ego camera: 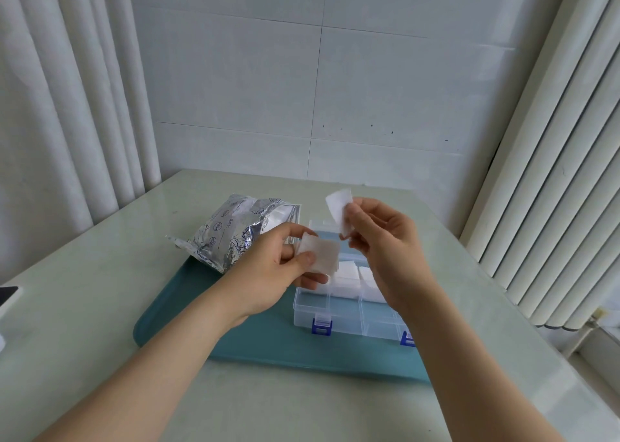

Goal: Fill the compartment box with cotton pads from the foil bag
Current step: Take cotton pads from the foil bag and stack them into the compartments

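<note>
Left hand (268, 267) grips cotton pad stack (322, 255); right hand (385, 240) pinches single pad (339, 206). Lay it flat in compartment box (345, 321), 6 o'clock row

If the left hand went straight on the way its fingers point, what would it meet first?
Likely the right hand, which pinches a single cotton pad. The left hand, holding a stack of pads, points rightward at it above the compartment box; depth is unclear.
</note>
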